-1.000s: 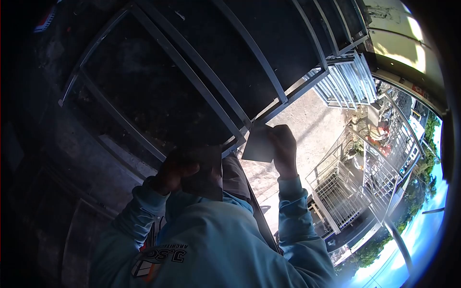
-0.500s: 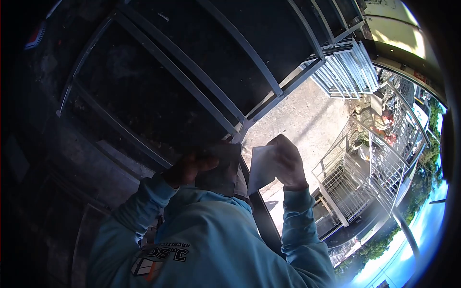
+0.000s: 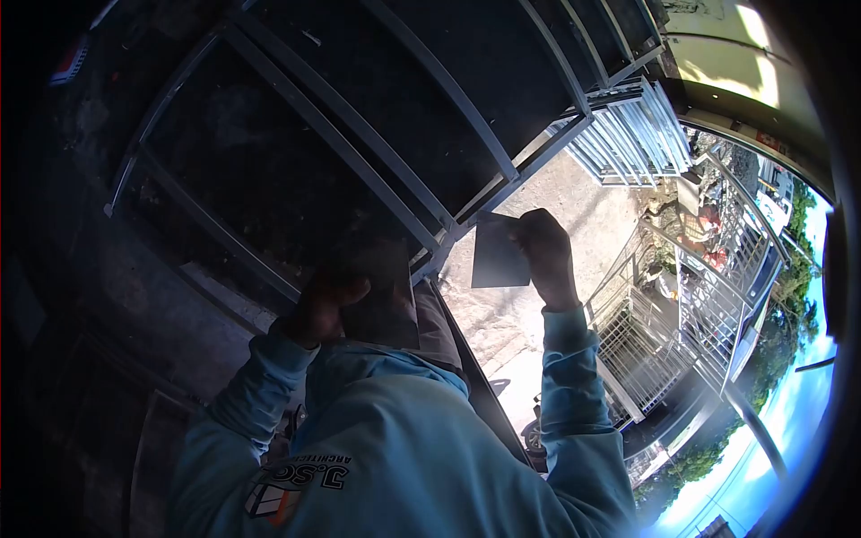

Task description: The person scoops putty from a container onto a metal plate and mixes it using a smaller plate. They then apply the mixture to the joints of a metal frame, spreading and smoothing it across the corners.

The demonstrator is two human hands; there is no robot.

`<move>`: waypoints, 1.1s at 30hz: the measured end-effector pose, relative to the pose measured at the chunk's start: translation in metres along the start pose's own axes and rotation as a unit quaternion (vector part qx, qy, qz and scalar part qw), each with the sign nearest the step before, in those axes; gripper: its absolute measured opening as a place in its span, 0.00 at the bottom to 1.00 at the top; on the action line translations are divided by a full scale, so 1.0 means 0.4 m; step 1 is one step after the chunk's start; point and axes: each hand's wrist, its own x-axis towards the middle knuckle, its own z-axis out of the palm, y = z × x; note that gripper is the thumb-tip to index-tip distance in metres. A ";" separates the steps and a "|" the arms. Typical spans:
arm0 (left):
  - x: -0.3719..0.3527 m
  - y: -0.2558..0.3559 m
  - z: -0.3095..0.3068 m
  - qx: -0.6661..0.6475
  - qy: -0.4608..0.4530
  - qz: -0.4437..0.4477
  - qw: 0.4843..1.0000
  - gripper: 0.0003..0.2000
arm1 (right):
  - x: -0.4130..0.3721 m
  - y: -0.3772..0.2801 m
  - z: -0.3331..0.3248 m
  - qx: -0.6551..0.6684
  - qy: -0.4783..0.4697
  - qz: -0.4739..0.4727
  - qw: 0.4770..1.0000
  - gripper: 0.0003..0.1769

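My right hand (image 3: pixel 547 255) grips the edge of a thin, flat grey rectangular plate (image 3: pixel 498 258) and holds it up near the corner of a metal frame (image 3: pixel 336 130). In shade, my left hand (image 3: pixel 325 309) is closed on the side of a dark flat plate (image 3: pixel 384 309), close to my waist. Its thumb lies across the plate's face, and its other fingers are hidden behind. The two plates are apart. What they are made of cannot be made out for certain.
The frame's bars run over a dark surface ahead and to the left. Pale, sunlit ground (image 3: pixel 578 193) lies right of the frame, with a stack of light metal frames (image 3: pixel 632 134) beyond. White metal railings (image 3: pixel 708 278) stand further right.
My right hand has lifted its plate up and away from the other one, turning it to a darker face. My left hand and its plate have shifted left and slightly down.
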 end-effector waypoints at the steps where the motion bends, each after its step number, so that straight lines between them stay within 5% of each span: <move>1: -0.002 0.004 0.002 -0.003 0.000 0.003 1.000 0.29 | 0.002 0.001 0.018 0.019 0.004 -0.018 1.000 0.03; 3: -0.009 0.017 0.007 -0.035 0.041 -0.011 0.998 0.33 | -0.013 0.006 0.068 0.145 0.018 0.125 0.981 0.05; 9: -0.014 0.015 0.008 -0.019 0.045 -0.018 0.999 0.32 | -0.083 0.092 0.106 0.190 0.103 0.200 0.956 0.05; 11: -0.009 0.008 0.008 -0.004 0.045 -0.023 0.999 0.29 | -0.131 0.085 0.070 0.310 0.125 0.258 0.906 0.05; 16: 0.007 -0.067 -0.002 0.015 0.011 -0.117 0.993 0.24 | -0.145 -0.105 0.009 0.430 -0.031 0.208 0.878 0.10; 17: 0.009 -0.091 0.007 0.054 -0.010 -0.108 0.993 0.22 | -0.142 -0.139 0.014 0.493 -0.075 0.226 0.837 0.12; 20: 0.007 -0.096 0.052 0.062 -0.041 -0.113 0.991 0.20 | -0.148 -0.140 0.066 0.303 -0.143 0.160 0.929 0.14; 24: -0.026 -0.090 0.045 -0.092 -0.027 -0.143 0.985 0.25 | -0.204 -0.040 0.077 0.327 -0.040 0.210 0.920 0.09; 28: -0.022 -0.036 0.050 -0.059 0.025 -0.136 0.989 0.26 | -0.229 0.003 0.074 0.366 -0.004 0.239 0.899 0.05; 30: -0.020 -0.017 0.038 -0.033 0.026 -0.115 0.992 0.26 | -0.214 0.007 0.103 0.160 0.061 0.013 0.985 0.06; 33: -0.026 0.002 0.056 -0.012 -0.006 -0.116 0.993 0.26 | -0.183 -0.045 0.136 0.206 0.093 0.067 0.972 0.07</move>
